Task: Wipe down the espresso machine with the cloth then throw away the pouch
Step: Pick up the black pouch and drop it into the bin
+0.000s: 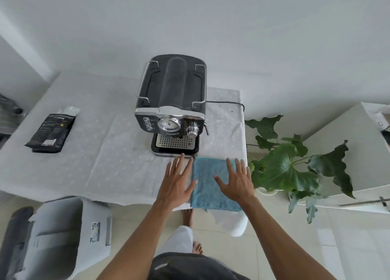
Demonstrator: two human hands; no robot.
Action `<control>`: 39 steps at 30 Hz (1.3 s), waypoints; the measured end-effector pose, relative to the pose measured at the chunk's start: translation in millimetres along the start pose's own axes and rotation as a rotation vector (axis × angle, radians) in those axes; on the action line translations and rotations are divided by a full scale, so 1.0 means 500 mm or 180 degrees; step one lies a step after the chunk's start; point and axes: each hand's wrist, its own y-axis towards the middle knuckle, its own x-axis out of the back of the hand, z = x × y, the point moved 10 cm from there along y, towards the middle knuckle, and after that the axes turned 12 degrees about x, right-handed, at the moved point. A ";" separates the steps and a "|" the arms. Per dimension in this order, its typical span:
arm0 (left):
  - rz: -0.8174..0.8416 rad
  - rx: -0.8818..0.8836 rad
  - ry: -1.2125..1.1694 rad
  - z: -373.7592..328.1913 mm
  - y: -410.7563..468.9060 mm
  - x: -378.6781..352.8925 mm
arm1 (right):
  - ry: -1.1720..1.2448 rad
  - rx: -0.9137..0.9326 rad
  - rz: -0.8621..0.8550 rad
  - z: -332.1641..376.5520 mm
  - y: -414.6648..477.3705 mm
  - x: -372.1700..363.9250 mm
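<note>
A black and chrome espresso machine stands at the middle of a table covered with a white cloth. A folded blue cloth lies flat in front of it, at the table's near edge. My left hand hovers with fingers spread just left of the blue cloth, its thumb at the cloth's left edge. My right hand is spread over the cloth's right part. Neither hand grips anything. A black pouch lies on the far left of the table.
A white bin stands on the floor below the table's left front. A leafy potted plant is right of the table, with a white cabinet behind it. The machine's cord runs off to the right. My bare feet show below.
</note>
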 end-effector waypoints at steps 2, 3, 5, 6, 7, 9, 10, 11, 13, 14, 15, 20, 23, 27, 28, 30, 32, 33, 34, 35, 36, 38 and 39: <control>-0.0057 0.0229 0.0055 0.057 -0.033 0.007 | 0.0007 0.0093 0.0005 0.048 -0.010 -0.010; -0.0064 0.0361 0.0075 0.090 -0.050 0.009 | 0.0015 0.0160 0.0004 0.077 -0.013 -0.016; -0.0051 0.0625 0.0101 0.161 -0.080 0.019 | 0.0057 0.0321 -0.0006 0.141 -0.011 -0.027; -0.0065 0.0744 0.0100 0.196 -0.094 0.029 | 0.0100 0.0412 -0.0012 0.176 -0.007 -0.032; -0.0102 0.0844 0.0084 0.231 -0.107 0.041 | 0.0143 0.0505 -0.0012 0.213 -0.001 -0.039; -0.0189 0.1006 0.0009 0.298 -0.132 0.070 | 0.0184 0.0711 0.0006 0.288 0.015 -0.053; -0.0246 0.1087 -0.0039 0.332 -0.143 0.085 | 0.0187 0.0819 0.0044 0.327 0.024 -0.062; -0.0312 0.1171 -0.0097 0.368 -0.152 0.101 | 0.0190 0.0917 0.0098 0.365 0.032 -0.072; -0.0408 0.1357 -0.0205 0.442 -0.164 0.127 | 0.0197 0.1074 0.0219 0.439 0.052 -0.092; -0.0429 0.1456 -0.0235 0.480 -0.168 0.138 | 0.0200 0.1137 0.0278 0.475 0.064 -0.103; -0.0441 0.1557 -0.0263 0.520 -0.169 0.147 | 0.0209 0.1193 0.0337 0.511 0.077 -0.115; -0.0505 0.1968 -0.0418 0.733 -0.139 0.221 | 0.0269 0.1327 0.0491 0.692 0.188 -0.161; -0.0492 0.2109 -0.0482 0.874 -0.085 0.274 | 0.0341 0.1274 0.0565 0.810 0.283 -0.180; -0.0437 0.2230 -0.0617 1.042 0.012 0.341 | 0.0484 0.1093 0.0457 0.955 0.420 -0.194; -0.0422 0.2252 -0.0668 1.074 0.038 0.355 | 0.0534 0.1028 0.0394 0.987 0.452 -0.198; -0.0364 0.2279 -0.0782 1.131 0.095 0.371 | 0.0643 0.0891 0.0354 1.042 0.513 -0.213; -0.0258 0.2302 -0.0897 1.176 0.156 0.371 | 0.0656 0.0731 0.0405 1.082 0.572 -0.230; -0.0191 0.2312 -0.0952 1.191 0.183 0.366 | 0.0631 0.0661 0.0454 1.096 0.599 -0.238; -0.0134 0.2312 -0.1017 1.202 0.207 0.358 | 0.0627 0.0597 0.0508 1.108 0.623 -0.247; -0.0082 0.2317 -0.1103 1.208 0.227 0.348 | 0.0679 0.0532 0.0552 1.118 0.643 -0.255; -0.0044 0.2327 -0.1206 1.209 0.243 0.339 | 0.0776 0.0471 0.0582 1.125 0.660 -0.263; -0.0004 0.2334 -0.1431 1.205 0.266 0.322 | 0.1018 0.0422 0.0585 1.139 0.683 -0.278; -0.0021 0.2325 -0.1553 1.203 0.273 0.318 | 0.1143 0.0413 0.0595 1.146 0.691 -0.284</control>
